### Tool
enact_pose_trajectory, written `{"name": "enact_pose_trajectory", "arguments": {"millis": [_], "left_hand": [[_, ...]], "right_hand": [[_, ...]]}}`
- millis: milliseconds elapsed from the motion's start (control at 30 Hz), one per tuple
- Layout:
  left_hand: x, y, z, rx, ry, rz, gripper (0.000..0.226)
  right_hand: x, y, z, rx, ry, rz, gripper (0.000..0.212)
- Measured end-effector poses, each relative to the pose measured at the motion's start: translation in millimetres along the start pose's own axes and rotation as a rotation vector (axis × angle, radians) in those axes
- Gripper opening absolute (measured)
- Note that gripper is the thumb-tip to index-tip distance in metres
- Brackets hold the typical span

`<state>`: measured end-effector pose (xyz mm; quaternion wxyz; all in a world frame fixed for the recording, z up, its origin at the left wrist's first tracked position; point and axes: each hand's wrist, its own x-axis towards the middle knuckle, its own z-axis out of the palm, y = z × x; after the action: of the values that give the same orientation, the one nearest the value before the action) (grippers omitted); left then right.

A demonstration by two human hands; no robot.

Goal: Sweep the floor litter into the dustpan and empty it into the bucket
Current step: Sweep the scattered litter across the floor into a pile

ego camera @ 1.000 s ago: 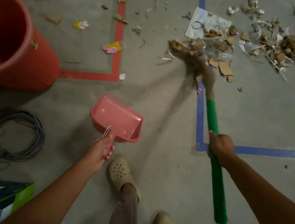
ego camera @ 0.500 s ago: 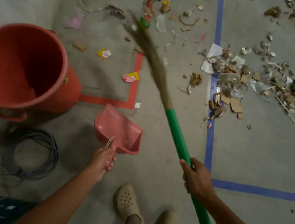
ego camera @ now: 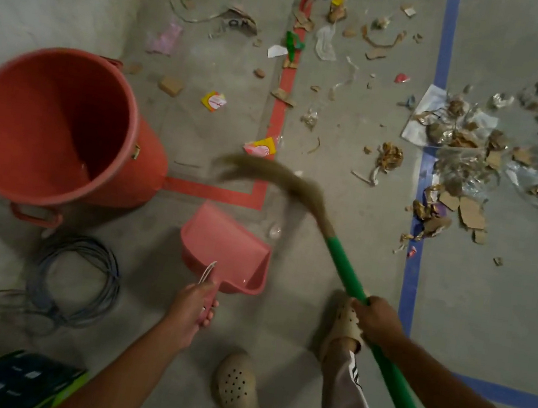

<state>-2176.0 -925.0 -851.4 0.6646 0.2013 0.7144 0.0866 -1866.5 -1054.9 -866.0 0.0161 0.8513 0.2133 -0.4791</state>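
Head view: a person stands on a grey floor and looks down at both hands.
Left hand: the left hand (ego camera: pixel 192 307) holds the pink dustpan (ego camera: pixel 226 253) by its handle. The fingers are curled tight around the handle.
Dustpan: its open mouth points away from the person, toward the red tape (ego camera: pixel 278 115). I cannot tell if its front edge touches the floor.
Right hand: the right hand (ego camera: pixel 377 321) grips the green broom handle (ego camera: pixel 348 270). The fingers are wrapped all the way around it.
Broom: the brown bristles (ego camera: pixel 281 179) are bent to the left and look blurry. They are just past the dustpan's mouth, over the corner of the red tape.
Bucket: the big red bucket (ego camera: pixel 148 166) stands upright, near the dustpan on its left side.
Litter: the big pile of litter (ego camera: pixel 468 152) lies far to the right, on and past the blue tape (ego camera: pixel 418 225). It has bits of card and clear plastic in it. Smaller scraps lie around the red tape, and a yellow wrapper (ego camera: pixel 261 147) lies near the bristles.
Small clear scrap: one bit (ego camera: pixel 274 230) lies just beside the dustpan's right front corner.
Feet: two tan shoes show, one (ego camera: pixel 236 386) at the bottom and one (ego camera: pixel 346 318) behind the right hand.
Other things: a coil of grey cable (ego camera: pixel 77 280) lies below the bucket, and a dark box with a green edge (ego camera: pixel 11 382) sits in the bottom left corner.
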Motion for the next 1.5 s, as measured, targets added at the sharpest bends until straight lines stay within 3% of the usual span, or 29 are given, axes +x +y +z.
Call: {"name": "enact_pose_trajectory", "arguments": {"millis": [167, 267, 367, 533, 767, 933, 1033, 1167, 1333, 1500], "left_hand": [[17.1, 28.2, 28.8, 0.01, 0.035, -0.002, 0.02], [20.1, 47.2, 55.4, -0.047, 0.041, -0.002, 0.016], [18.0, 60.5, 83.4, -0.073, 0.035, -0.001, 0.015], [9.4, 71.1, 124.1, -0.081, 0.032, 0.005, 0.019], [-15.1, 72.6, 139.4, -0.065, 0.067, -0.005, 0.021], [-5.4, 67.0, 118.4, -0.198, 0.169, -0.025, 0.021], [7.7, 65.4, 109.7, -0.227, 0.191, -0.048, 0.018], [30.2, 75.3, 101.6, -0.225, 0.168, -0.053, 0.016], [49.2, 98.3, 89.4, -0.235, 0.119, -0.031, 0.018], [50.5, 125.9, 78.7, -0.259, 0.106, -0.043, 0.017]], "right_hand": [[59.4, -40.0, -73.3, 0.37, 0.112, 0.173, 0.037], [65.6, -56.0, -115.3, 0.561, 0.222, 0.156, 0.031], [56.6, -51.2, -143.2, 0.584, 0.248, 0.112, 0.031], [30.7, -37.7, -159.2, 0.436, 0.203, -0.077, 0.028], [-7.3, -55.5, -124.3, 0.263, 0.009, -0.25, 0.023], [14.3, -84.5, -93.6, -0.11, -0.077, -0.348, 0.034], [53.9, -99.2, -85.5, -0.242, -0.122, -0.314, 0.038], [103.2, -114.8, -103.4, -0.061, -0.119, -0.138, 0.036], [120.2, -151.8, -140.4, 0.308, 0.127, 0.045, 0.041], [76.5, -187.3, -161.5, 0.523, 0.235, -0.019, 0.032]]}}
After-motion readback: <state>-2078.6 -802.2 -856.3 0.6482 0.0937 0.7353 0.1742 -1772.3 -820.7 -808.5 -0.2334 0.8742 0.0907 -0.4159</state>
